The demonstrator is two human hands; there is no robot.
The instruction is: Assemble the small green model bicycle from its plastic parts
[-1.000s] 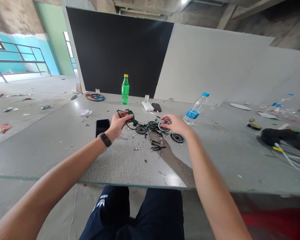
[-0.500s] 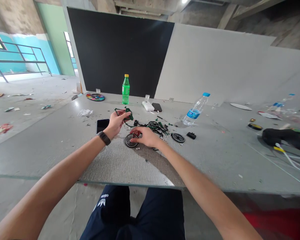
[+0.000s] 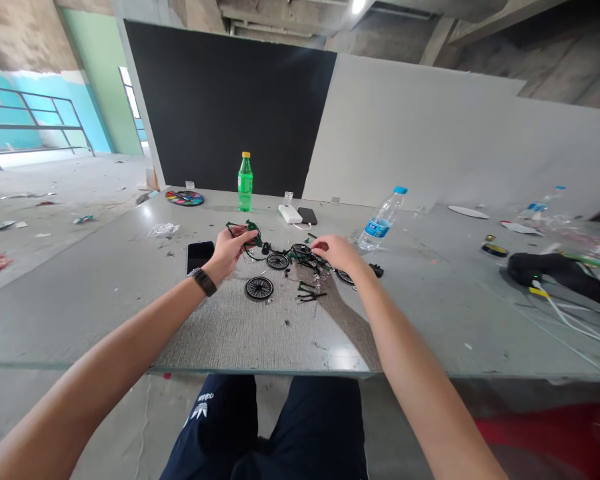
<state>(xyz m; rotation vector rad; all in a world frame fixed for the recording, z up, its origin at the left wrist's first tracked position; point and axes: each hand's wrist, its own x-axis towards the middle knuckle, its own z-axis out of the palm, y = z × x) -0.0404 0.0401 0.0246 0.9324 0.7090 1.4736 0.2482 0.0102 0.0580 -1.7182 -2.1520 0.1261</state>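
Grey bench [image 3: 110, 313] bearing small wheeled parts. Left hand [image 3: 226, 253]: fingers pinching green frame [image 3: 251, 235], raised above bench. Right hand [image 3: 336, 252]: fingers at spoked wheel [image 3: 301, 249], grasp indeterminate. Separate wheel [image 3: 259, 288] flat, nearer bench edge.

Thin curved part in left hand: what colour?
The thin curved part is dark green; head view shows it.

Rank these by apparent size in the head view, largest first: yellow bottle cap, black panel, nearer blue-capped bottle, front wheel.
1. Black panel
2. Nearer blue-capped bottle
3. Front wheel
4. Yellow bottle cap
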